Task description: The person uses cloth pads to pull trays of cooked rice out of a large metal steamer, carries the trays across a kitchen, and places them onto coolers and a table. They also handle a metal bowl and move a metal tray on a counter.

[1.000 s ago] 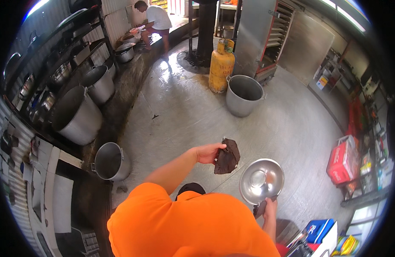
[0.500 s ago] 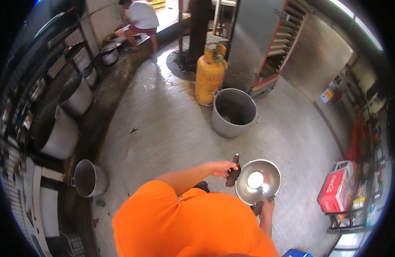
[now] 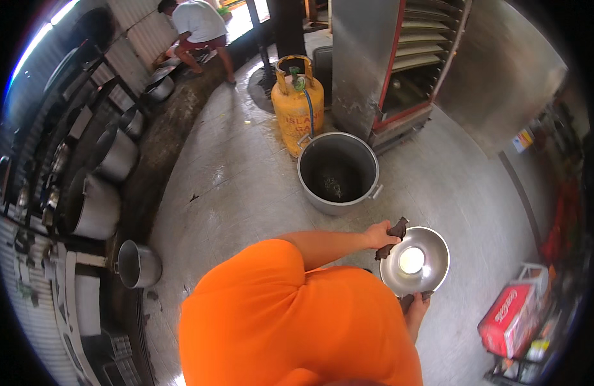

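Note:
A wide shiny steel bowl (image 3: 434, 248) is in front of me, at my right. My left hand (image 3: 377, 236) is closed around a dark brown cloth (image 3: 392, 238), which lies against the bowl's far left rim. At the near rim my right hand (image 3: 415, 310) grips another dark cloth (image 3: 408, 301), pressed to the bowl's edge. A bright round patch shows at the bowl's bottom; I cannot tell whether it is glare or contents. Beyond the bowl stands a large grey metal pot (image 3: 339, 208) with dark liquid low inside.
A yellow gas cylinder (image 3: 296, 112) with a blue hose stands behind the pot, beside a tall metal rack cabinet (image 3: 364, 64). Several pots (image 3: 99, 209) line the left ledge; a smaller pot (image 3: 140, 265) sits nearer. A red carton (image 3: 505, 320) is at right. Another person (image 3: 199, 29) bends over at the back.
My left hand has moved right with its cloth, from beside the bowl onto its rim. The bowl has shifted right and slightly away, with my right hand still at its near edge. The view has turned.

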A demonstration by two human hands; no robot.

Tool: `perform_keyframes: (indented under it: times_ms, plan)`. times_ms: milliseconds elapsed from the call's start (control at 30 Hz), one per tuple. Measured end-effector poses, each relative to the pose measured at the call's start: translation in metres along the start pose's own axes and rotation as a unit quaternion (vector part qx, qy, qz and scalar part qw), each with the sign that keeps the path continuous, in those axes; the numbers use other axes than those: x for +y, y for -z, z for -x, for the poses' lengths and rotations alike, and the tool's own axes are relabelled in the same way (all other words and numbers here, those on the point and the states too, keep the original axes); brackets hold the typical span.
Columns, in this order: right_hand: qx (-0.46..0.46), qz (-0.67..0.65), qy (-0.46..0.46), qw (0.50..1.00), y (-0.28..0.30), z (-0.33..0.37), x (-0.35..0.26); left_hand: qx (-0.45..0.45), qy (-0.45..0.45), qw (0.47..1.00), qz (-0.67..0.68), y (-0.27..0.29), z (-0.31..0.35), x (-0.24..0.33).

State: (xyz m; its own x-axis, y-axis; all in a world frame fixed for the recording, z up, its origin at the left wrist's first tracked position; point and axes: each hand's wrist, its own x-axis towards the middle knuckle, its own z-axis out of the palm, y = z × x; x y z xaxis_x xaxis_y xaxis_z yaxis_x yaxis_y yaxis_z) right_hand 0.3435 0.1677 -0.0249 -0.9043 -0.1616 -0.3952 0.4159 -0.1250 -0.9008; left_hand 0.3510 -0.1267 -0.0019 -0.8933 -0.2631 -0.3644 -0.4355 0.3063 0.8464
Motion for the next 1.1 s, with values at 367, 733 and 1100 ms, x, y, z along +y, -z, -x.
perform_keyframes:
  times_ms: [367,733,1100]
  plan:
    - [-0.083,0.18,-0.032,0.98,-0.03,-0.307,-0.188,0.042,-0.015,0.977,0.21,0.001,-0.249,0.082]
    - [0.035,0.157,-0.193,0.968,-0.004,-0.499,-0.169,0.331,0.085,0.921,0.187,0.126,-0.649,0.047]
    - [0.123,0.292,-0.26,0.912,-0.009,-0.615,-0.236,0.409,0.506,0.736,-0.187,0.375,-0.827,-0.097]
